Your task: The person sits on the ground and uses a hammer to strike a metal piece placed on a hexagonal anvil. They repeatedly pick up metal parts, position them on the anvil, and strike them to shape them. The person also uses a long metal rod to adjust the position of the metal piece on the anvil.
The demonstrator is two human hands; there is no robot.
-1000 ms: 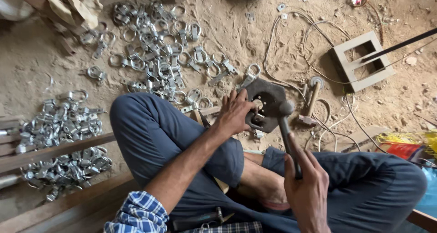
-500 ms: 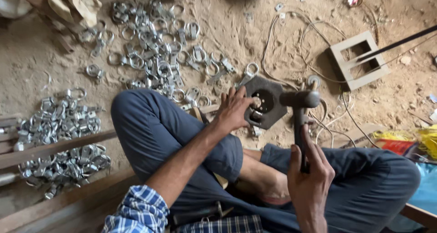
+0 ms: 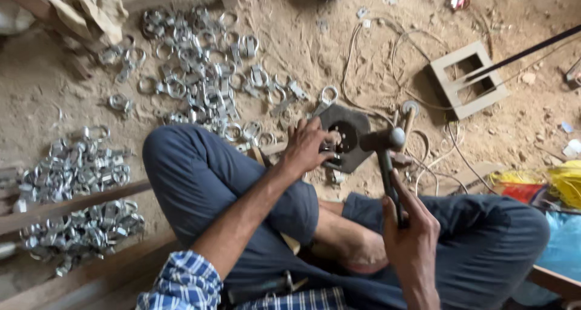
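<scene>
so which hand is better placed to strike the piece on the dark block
The right hand: it grips the hammer, whose head hangs beside the dark block. The left hand rests on the block, steadying the piece.

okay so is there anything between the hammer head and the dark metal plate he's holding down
Nothing visible. The hammer in the right hand hangs at the dark metal plate's right edge, the gap bare. The left hand rests on the plate's left side.

Metal plate (image 3: 346, 135) on ground before the knees; left hand (image 3: 308, 145) on its left edge. Hammer (image 3: 384, 148) — held by right hand (image 3: 411, 231) — just right of plate. Clamp heaps (image 3: 200, 74) behind and left; hollow block (image 3: 467, 80) right — well apart.
</scene>
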